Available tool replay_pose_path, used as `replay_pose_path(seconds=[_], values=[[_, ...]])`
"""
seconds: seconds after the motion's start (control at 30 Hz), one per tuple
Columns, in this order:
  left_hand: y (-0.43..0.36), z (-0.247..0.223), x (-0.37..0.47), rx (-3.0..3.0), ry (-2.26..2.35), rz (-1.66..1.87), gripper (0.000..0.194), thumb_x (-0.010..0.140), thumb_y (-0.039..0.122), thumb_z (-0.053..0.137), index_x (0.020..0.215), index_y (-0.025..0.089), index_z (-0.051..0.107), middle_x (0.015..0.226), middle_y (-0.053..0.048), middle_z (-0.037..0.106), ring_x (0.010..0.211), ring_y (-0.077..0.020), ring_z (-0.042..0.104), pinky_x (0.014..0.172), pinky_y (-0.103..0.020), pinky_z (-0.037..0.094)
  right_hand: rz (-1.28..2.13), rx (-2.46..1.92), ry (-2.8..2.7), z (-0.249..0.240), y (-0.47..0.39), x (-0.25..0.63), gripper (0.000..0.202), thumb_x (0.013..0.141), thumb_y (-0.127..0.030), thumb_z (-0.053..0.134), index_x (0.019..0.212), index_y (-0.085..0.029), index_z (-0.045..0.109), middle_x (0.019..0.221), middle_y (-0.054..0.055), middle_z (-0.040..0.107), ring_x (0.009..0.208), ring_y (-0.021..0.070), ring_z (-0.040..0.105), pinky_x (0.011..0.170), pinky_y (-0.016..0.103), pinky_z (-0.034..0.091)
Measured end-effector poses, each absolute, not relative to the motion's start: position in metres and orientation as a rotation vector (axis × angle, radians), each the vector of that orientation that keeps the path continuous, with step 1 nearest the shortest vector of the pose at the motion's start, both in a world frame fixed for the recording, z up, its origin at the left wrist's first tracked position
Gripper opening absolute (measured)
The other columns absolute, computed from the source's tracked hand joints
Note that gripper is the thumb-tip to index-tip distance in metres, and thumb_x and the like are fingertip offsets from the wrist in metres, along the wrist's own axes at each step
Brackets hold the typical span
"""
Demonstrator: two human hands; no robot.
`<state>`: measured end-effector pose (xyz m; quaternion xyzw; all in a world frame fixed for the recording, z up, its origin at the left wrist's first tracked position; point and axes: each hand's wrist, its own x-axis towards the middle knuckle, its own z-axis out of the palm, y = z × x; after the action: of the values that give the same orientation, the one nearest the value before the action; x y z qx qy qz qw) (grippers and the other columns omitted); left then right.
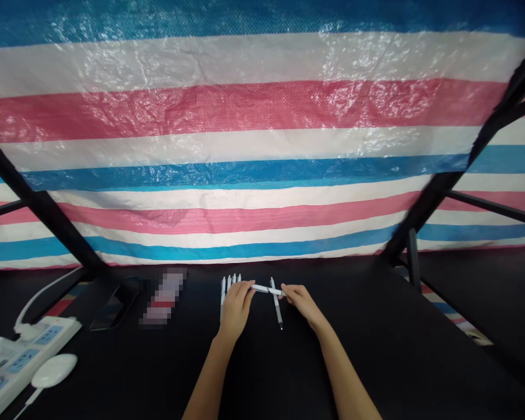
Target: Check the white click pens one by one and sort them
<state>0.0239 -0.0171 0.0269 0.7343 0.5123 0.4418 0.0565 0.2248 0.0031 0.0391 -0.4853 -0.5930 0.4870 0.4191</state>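
Between my two hands a white pen (262, 288) is held level, just above the black table. My left hand (236, 309) pinches its left end, and my right hand (301, 302) grips its right end. Below it, another pen (277, 312), white with a grey grip, lies on the table with its tip toward me. Several more white pens (223, 289) lie side by side beyond my left hand, which partly covers them.
A dark phone (116, 306) and a blurred-out pinkish item (164, 300) lie to the left. Nearer are a white power strip (35, 356) and a white round device on a cable (55, 370). Black frame bars (420, 216) stand before a striped sheet (262, 108).
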Motion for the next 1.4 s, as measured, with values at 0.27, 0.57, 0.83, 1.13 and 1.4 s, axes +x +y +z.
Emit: replay_pose_path(seconds=[0.27, 0.57, 0.83, 1.13, 1.4], values=[[-0.020, 0.031, 0.027, 2.234, 1.585, 1.301, 0.020, 0.091, 0.027, 0.039, 0.095, 0.021, 0.058, 0.103, -0.006, 0.057, 0.099, -0.0182, 0.055, 0.090, -0.036, 0.044, 1.117, -1.315, -1.547, 0.030, 0.005, 0.218, 0.053, 0.077, -0.056, 0.044, 0.041, -0.020, 0.030, 0.043, -0.005, 0.023, 0.043, 0.0086, 0.021, 0.046, 0.025, 0.017], [-0.018, 0.031, 0.024, 2.238, 1.617, 1.268, 0.020, 0.090, 0.025, 0.038, 0.084, 0.020, 0.056, 0.103, -0.006, 0.052, 0.100, -0.0195, 0.050, 0.092, -0.038, 0.041, 0.972, -1.303, -1.605, 0.022, 0.009, 0.214, 0.054, 0.077, -0.058, 0.040, 0.040, -0.021, 0.026, 0.042, -0.004, 0.024, 0.043, 0.0089, 0.022, 0.045, 0.025, 0.017], [-0.018, 0.032, 0.021, 2.126, 1.661, 1.302, 0.029, 0.092, 0.031, 0.033, 0.082, 0.020, 0.057, 0.098, -0.006, 0.055, 0.096, -0.0200, 0.050, 0.092, -0.040, 0.041, 0.781, -1.357, -1.613, 0.021, 0.006, 0.204, 0.056, 0.078, -0.061, 0.035, 0.042, -0.020, 0.024, 0.043, -0.003, 0.024, 0.043, 0.0094, 0.023, 0.047, 0.027, 0.016], [-0.014, 0.026, 0.019, 1.973, 1.876, 1.224, 0.029, 0.088, 0.030, 0.039, 0.077, 0.022, 0.065, 0.094, -0.004, 0.063, 0.096, -0.0234, 0.052, 0.088, -0.045, 0.035, 0.442, -1.348, -1.697, 0.024, 0.000, 0.196, 0.057, 0.086, -0.054, 0.029, 0.041, -0.020, 0.024, 0.040, -0.001, 0.028, 0.040, 0.0097, 0.025, 0.050, 0.029, 0.016], [-0.011, 0.028, 0.014, 1.824, 1.915, 1.101, 0.042, 0.086, 0.038, 0.041, 0.053, 0.020, 0.058, 0.086, -0.003, 0.066, 0.097, -0.0237, 0.054, 0.087, -0.042, 0.032, 0.072, -1.204, -1.829, 0.025, -0.006, 0.190, 0.055, 0.093, -0.036, 0.027, 0.041, -0.019, 0.035, 0.042, -0.001, 0.032, 0.043, 0.0107, 0.033, 0.052, 0.026, 0.027]])
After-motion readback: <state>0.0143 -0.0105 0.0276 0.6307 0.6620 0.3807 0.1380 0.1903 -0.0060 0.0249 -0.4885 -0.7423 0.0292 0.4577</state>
